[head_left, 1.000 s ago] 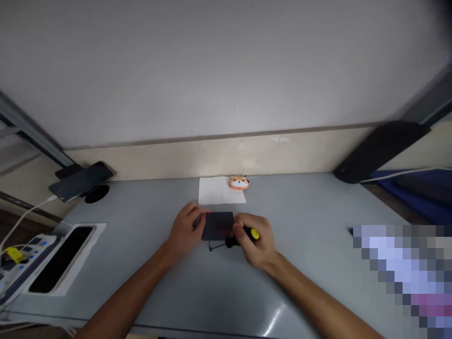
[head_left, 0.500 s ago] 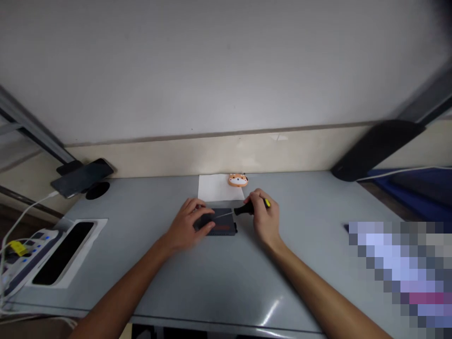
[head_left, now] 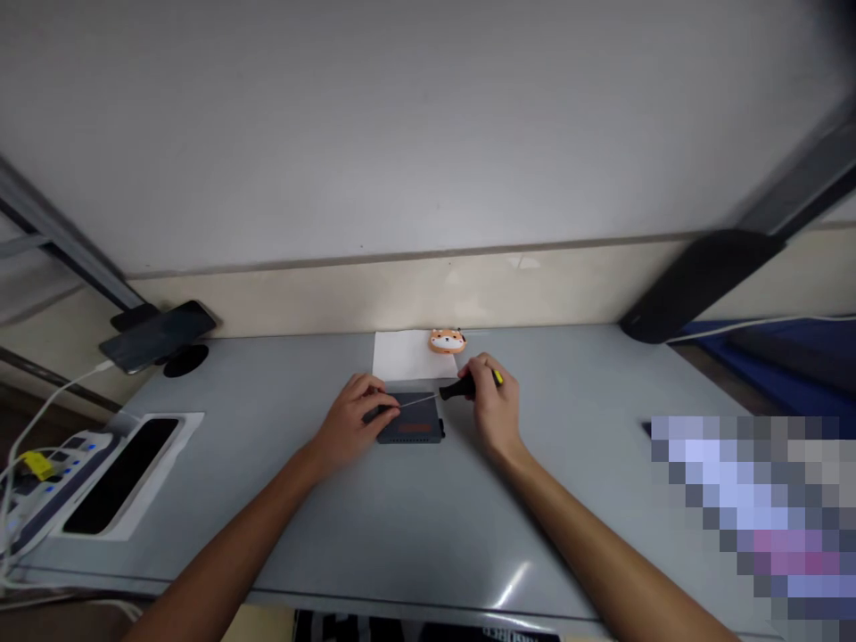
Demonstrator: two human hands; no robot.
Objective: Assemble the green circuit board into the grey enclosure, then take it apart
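Observation:
A flat dark grey box with a row of small vents along its front lies on the desk, its left part covered by my left hand. My right hand is wrapped round the black and yellow handle of a screwdriver. The thin metal shaft points left across the top of the box. At its tip, the thumb and fingers of my left hand are closed together. Something dark shows between them, too unclear to name.
Behind the box lies white paper with an orange animal-face case on it. At left are a phone on a stand, another dark-screened phone and a power strip. A black panel leans at right.
My left thumb has drawn up towards the fingers at the screwdriver's tip. The right hand keeps its grip on the screwdriver. The whole view has shifted slightly.

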